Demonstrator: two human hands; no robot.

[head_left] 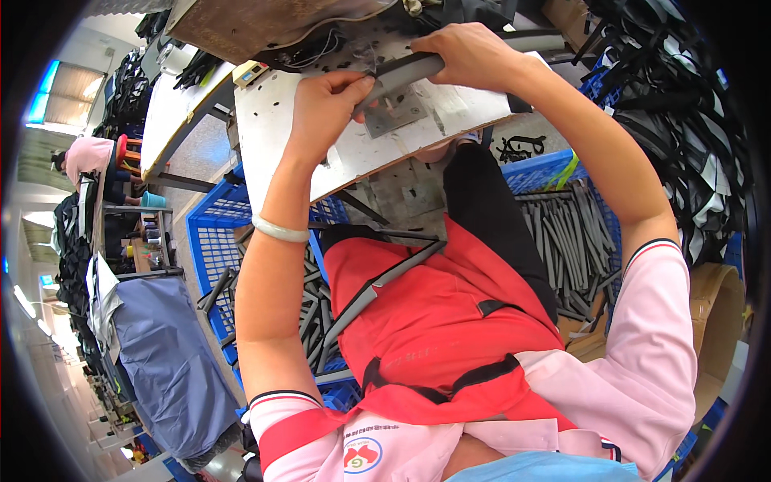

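The grey strip is a long, narrow, flat band, dull grey w/ a darker edge, slightly bowed along its length. It lies across the white work plate of the machine, held between both hands. Long axis runs roughly left-right in the head view, rising a little toward the right, where its dark end pokes out past the right wrist.

Left hand is curled, thumb and fingertips pinched on the strip's left end just above a small square metal plate bolted to the work plate. Right hand is closed over the strip's upper part, palm down, fingers wrapped so the middle of the strip is hidden. A pale bangle sits on the left forearm.

Around: a brown machine body behind the hands, w/ wires at its base. Below the plate, a blue crate on the left and another blue crate on the right — both hold many similar grey strips. One more strip lies diagonally across the red apron. Black strap bundles pile at far right; a cardboard tube at the right edge. Another person sits at far left, well apart.
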